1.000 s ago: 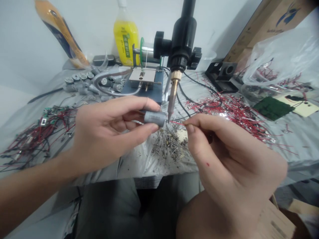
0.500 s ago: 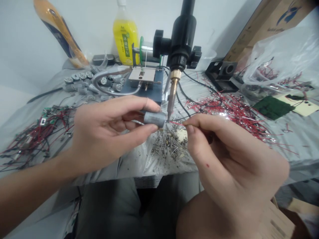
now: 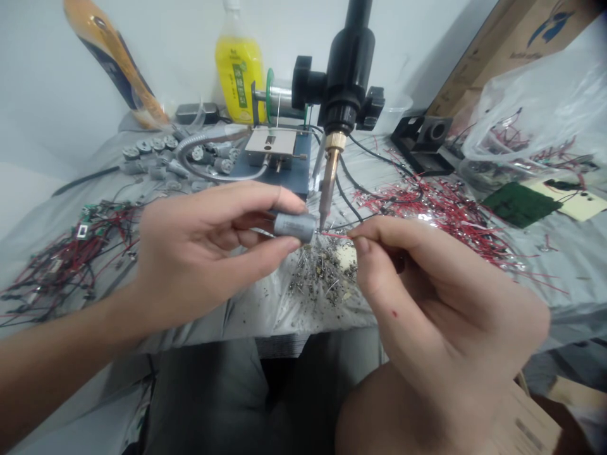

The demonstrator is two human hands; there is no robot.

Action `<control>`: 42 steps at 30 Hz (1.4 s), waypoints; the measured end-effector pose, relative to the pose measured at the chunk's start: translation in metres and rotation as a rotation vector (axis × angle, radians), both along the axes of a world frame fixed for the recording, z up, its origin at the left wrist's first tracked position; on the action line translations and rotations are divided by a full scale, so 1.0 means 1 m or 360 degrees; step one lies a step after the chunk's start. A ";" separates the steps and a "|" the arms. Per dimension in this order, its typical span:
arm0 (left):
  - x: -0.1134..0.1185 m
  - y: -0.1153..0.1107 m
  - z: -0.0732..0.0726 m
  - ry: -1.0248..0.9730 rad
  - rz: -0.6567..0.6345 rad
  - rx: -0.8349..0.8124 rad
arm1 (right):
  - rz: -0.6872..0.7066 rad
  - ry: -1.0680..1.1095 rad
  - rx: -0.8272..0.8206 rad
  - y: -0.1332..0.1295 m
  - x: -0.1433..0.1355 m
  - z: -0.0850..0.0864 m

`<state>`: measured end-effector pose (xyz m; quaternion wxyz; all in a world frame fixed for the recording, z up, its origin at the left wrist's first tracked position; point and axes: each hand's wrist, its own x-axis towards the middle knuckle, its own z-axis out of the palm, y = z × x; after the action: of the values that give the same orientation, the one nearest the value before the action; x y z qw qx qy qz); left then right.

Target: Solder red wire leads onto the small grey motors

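A small grey cylindrical component (image 3: 294, 227) with faint print on its side is pinched between the thumb and fingers of my left hand (image 3: 203, 246). It lies nearly level, its right end close to the soldering iron tip (image 3: 324, 218). My right hand (image 3: 427, 297) is closed, thumb and index finger pinching a thin red wire (image 3: 336, 236). The wire's bare end points left at the component's right end, just under the tip; whether they touch is too small to tell. The iron (image 3: 348, 76) hangs tip down in a black clamp.
Behind stands a solder feeder (image 3: 270, 145) with a solder spool (image 3: 287, 98). More grey cylinders (image 3: 156, 158) lie left, above wired circuit boards (image 3: 61, 253). Red wires (image 3: 446, 215) are heaped right. Solder bits and clippings (image 3: 322, 278) cover the table below my hands. A yellow bottle (image 3: 238, 76) stands behind.
Almost nothing differs: both hands keep their grips, and the red wire and grey component stay at the iron tip. The view has shifted very slightly.
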<state>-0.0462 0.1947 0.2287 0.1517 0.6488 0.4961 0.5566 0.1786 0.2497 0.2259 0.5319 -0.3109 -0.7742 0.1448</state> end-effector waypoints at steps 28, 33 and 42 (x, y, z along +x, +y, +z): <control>0.001 0.000 0.004 0.0036 -0.0025 -0.0054 | 0.0015 -0.0079 -0.0120 -0.001 0.003 0.003; 0.000 0.000 0.002 0.0022 -0.0084 -0.0027 | -0.0097 -0.0092 -0.0156 -0.007 0.002 0.004; -0.001 -0.002 0.003 0.0053 -0.0053 -0.0076 | -0.0057 -0.0174 -0.0151 -0.005 0.005 0.003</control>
<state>-0.0476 0.1930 0.2317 0.1681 0.6623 0.5010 0.5311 0.1838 0.2443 0.2291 0.4761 -0.3570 -0.7887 0.1545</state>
